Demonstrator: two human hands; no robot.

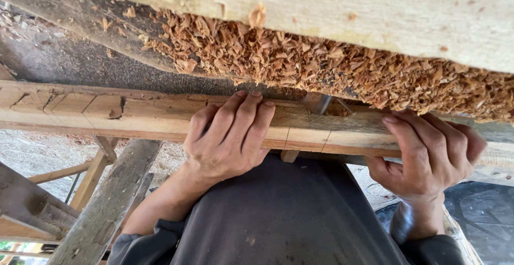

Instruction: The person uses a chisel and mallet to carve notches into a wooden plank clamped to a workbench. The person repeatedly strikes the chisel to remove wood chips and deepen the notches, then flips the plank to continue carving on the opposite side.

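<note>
- Work piece: long squared timber rail [160, 116] lying across in front of the person, pencil or scribe lines marking it into sections.
- Already cut: small notch near the left part of the rail [114, 114] and a larger recess [321, 107] between the hands. Judging by the lines, the other marked sections are uncut.
- Wood chips [321, 69] heaped thick along the far side, reddish-tan, coarse and curled; looks like a good deal of chopping is done.
- Left hand [230, 136]: flat on the rail, fingers close together, curled over the far edge, pressing it down. Holds no tool.
- Right hand [431, 155]: fingers bent, wrapped over the rail's right end. Grips the wood itself; whether anything sits in the palm I cannot tell.
- Grey metal-looking piece [317, 103] shows in the recess; too hidden to say what it is.
- Pale hewn beam [375, 13] beyond the chips: rough, flat-faced, faint tool marks.
- Dark round log [69, 13] top left, bark-grey, dusted with chips.
- Weathered grey trestle legs [107, 206] below left; sawdust on the ground.
</note>
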